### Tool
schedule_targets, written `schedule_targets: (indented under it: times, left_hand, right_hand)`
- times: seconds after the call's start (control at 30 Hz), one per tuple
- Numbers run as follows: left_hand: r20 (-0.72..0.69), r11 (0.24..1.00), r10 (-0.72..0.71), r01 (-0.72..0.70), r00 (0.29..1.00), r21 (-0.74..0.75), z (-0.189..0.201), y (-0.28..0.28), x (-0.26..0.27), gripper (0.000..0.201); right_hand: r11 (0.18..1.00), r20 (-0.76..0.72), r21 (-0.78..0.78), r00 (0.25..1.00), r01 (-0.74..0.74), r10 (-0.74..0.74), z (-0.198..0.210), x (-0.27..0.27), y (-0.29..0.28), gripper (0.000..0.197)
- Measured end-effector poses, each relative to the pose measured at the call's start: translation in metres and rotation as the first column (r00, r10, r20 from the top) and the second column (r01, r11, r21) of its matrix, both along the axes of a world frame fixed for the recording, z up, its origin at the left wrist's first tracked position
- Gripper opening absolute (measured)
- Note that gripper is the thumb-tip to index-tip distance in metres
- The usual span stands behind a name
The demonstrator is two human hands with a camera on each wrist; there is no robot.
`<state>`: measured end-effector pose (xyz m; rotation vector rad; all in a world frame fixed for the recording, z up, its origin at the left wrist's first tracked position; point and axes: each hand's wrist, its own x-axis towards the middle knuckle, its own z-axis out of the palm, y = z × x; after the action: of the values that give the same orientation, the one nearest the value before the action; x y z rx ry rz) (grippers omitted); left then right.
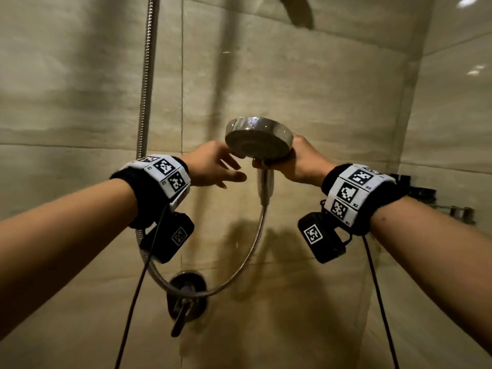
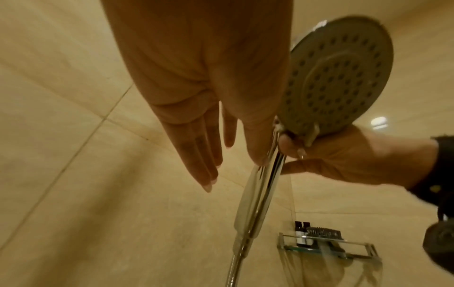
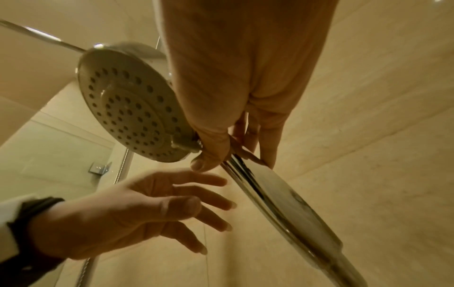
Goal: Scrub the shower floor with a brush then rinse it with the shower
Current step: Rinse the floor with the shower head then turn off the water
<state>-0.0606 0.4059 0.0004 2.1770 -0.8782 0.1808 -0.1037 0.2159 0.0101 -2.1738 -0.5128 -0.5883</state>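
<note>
I have the hand shower [image 1: 258, 138] up at chest height in front of the tiled wall [image 1: 332, 107]. My right hand [image 1: 303, 161] has its grip clamped on the neck, just under the round spray face, thumb on the near side and fingers wrapped behind. The face tilts toward me and down. My left hand [image 1: 213, 166] hovers just to the left of the handle [image 1: 265, 186], fingers apart and relaxed, holding nothing; in the left wrist view its thumb sits right beside the chrome, and I cannot tell whether it touches.

The metal hose [image 1: 239, 259] loops down from the handle, swings left past the wall valve [image 1: 186, 296], and climbs up the left side. A fixed overhead shower head [image 1: 298, 10] shows dark at the top edge.

As for progress, I judge I am in the second part of the job, the rinse. No brush is in either hand or anywhere in these views, and the floor itself is out of sight, so I cannot confirm the scrubbing is finished. No water comes from the nozzles, though a few droplets cling to the face in the right wrist view. What seems left: turn the valve lever, aim the spray down, and sweep the floor.

Far right, a glass shelf [image 2: 329, 246] holds 2 small dark bottles [image 2: 301, 233].
</note>
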Motion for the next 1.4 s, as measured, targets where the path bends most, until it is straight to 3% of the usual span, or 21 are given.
schedule_targets:
  times: [0.07, 0.2, 0.33, 0.57, 0.7, 0.97, 1.03, 1.13, 1.2, 1.3, 1.4]
  left_hand:
    - [0.045, 1.000, -0.017, 0.016, 0.999, 0.009, 0.011, -0.010, 0.005, 0.058]
    - [0.193, 0.998, -0.066, 0.063, 0.979, 0.022, 0.027, -0.029, 0.008, 0.032]
    - [0.273, 0.991, -0.128, 0.134, 0.953, -0.002, 0.039, -0.047, 0.013, 0.026]
    - [0.401, 0.992, -0.052, 0.094, 0.914, -0.085, 0.071, -0.077, 0.020, 0.019]
    - [0.456, 0.988, -0.009, 0.080, 0.890, -0.135, 0.099, -0.091, 0.020, 0.013]
    - [0.547, 0.989, 0.026, 0.059, 0.837, -0.137, 0.167, -0.119, 0.030, 0.010]
    - [0.579, 0.995, 0.071, -0.018, 0.812, -0.096, 0.181, -0.124, 0.033, 0.007]
    - [0.611, 0.992, 0.125, -0.110, 0.782, -0.061, 0.204, -0.128, 0.032, 0.019]
    - [0.622, 0.990, 0.142, -0.127, 0.770, -0.068, 0.218, -0.126, 0.028, 0.022]
    - [0.630, 0.987, 0.155, -0.141, 0.761, -0.073, 0.236, -0.123, 0.021, 0.020]
    - [0.641, 0.980, 0.192, -0.175, 0.743, -0.090, 0.253, -0.117, 0.015, 0.023]
  right_hand:
    - [1.000, 0.028, 0.010, 1.000, -0.004, 0.003, 0.012, 0.002, -0.002, 0.045]
    - [0.999, 0.100, 0.045, 0.995, -0.014, 0.009, 0.027, 0.008, -0.005, 0.042]
    - [0.999, 0.170, 0.044, 0.985, 0.001, -0.009, 0.042, 0.008, -0.016, 0.038]
    - [0.988, 0.318, 0.010, 0.937, 0.152, -0.147, 0.087, 0.008, -0.040, 0.020]
    - [0.988, 0.341, 0.073, 0.928, 0.137, -0.154, 0.116, 0.009, -0.049, 0.033]
    - [0.982, 0.459, 0.052, 0.869, 0.182, -0.185, 0.178, 0.024, -0.066, 0.030]
    - [0.987, 0.457, 0.060, 0.874, 0.152, -0.163, 0.187, 0.028, -0.071, 0.031]
    - [0.986, 0.408, 0.008, 0.900, 0.164, -0.153, 0.201, 0.032, -0.080, 0.025]
    - [0.979, 0.383, -0.074, 0.912, 0.190, -0.148, 0.207, 0.032, -0.082, 0.021]
    - [0.993, 0.306, -0.062, 0.949, 0.098, -0.074, 0.218, 0.035, -0.086, 0.020]
    - [0.986, 0.273, -0.146, 0.961, 0.084, -0.041, 0.226, 0.044, -0.088, 0.022]
